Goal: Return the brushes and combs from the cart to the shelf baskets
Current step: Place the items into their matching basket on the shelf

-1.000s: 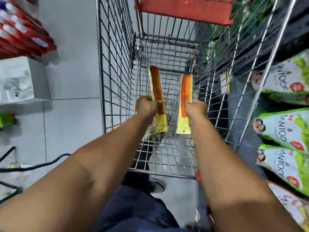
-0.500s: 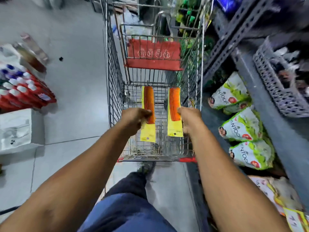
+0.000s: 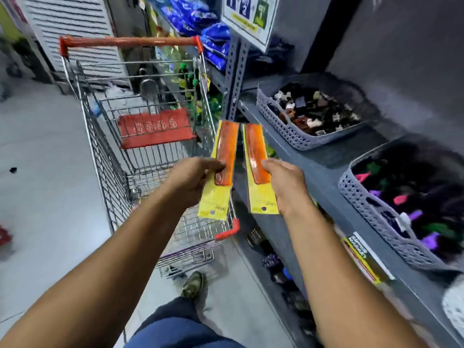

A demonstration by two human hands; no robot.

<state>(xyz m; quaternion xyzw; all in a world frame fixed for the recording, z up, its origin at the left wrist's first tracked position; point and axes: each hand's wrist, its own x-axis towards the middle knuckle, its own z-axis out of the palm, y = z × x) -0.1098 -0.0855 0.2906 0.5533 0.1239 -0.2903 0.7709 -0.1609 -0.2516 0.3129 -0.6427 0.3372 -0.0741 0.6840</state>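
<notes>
I hold two orange combs on yellow backing cards, side by side and upright, above the cart's right front corner. My left hand (image 3: 193, 177) grips the left comb (image 3: 224, 151). My right hand (image 3: 283, 179) grips the right comb (image 3: 254, 151). The wire cart (image 3: 100, 146) with its red handle stands to the left, below the combs. On the grey shelf (image 3: 324, 156) to the right sit two grey woven baskets: a far basket (image 3: 281, 124) of dark and pale hair clips, and a near basket (image 3: 371, 212) of coloured hair items.
A perforated shelf upright (image 3: 233, 79) rises just behind the combs. Blue packets (image 3: 213, 36) fill the higher shelves beyond. A white basket edge (image 3: 454, 307) shows at the lower right. Dark goods lie on the lower shelf under the shelf edge. My shoe (image 3: 193, 285) is beside the cart.
Both hands have lifted the combs up out of the cart and toward the shelf on the right. My view has swung up, so the shelf baskets now show.
</notes>
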